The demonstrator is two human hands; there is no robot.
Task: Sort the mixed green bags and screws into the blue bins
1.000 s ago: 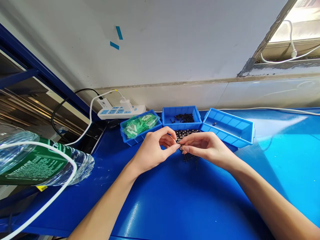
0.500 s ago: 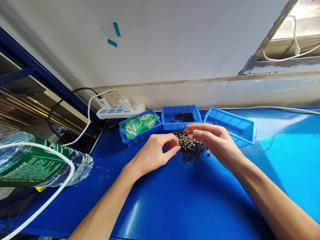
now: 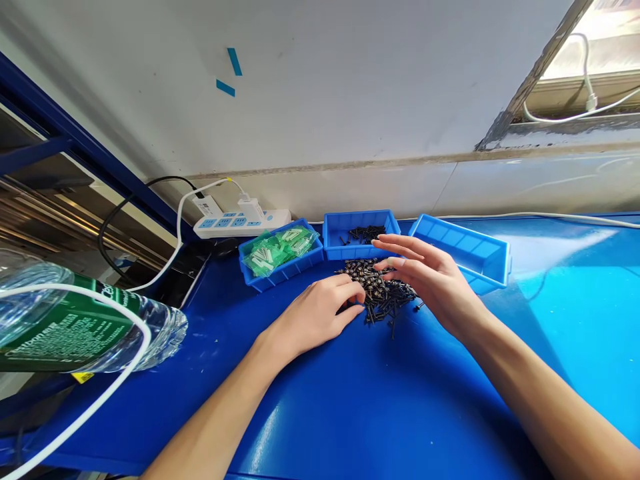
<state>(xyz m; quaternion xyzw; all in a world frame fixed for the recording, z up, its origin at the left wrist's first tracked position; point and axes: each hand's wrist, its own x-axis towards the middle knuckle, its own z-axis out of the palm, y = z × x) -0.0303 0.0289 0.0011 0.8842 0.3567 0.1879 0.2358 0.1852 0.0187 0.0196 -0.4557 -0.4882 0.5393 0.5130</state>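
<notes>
Now apart from its partner, the left hand [image 3: 323, 312] sits half-curled at the left edge of the screws [image 3: 385, 297], frame centre, any grip hidden; the right hand [image 3: 435, 280], loosely open, seemingly empty, hovers above. 2-handed fingerwork seems paused.

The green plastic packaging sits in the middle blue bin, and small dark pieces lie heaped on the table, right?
Not quite: in the head view, the green plastic packaging sits in the leftmost blue bin, not the middle one. The small dark pieces do lie heaped on the table.
</notes>
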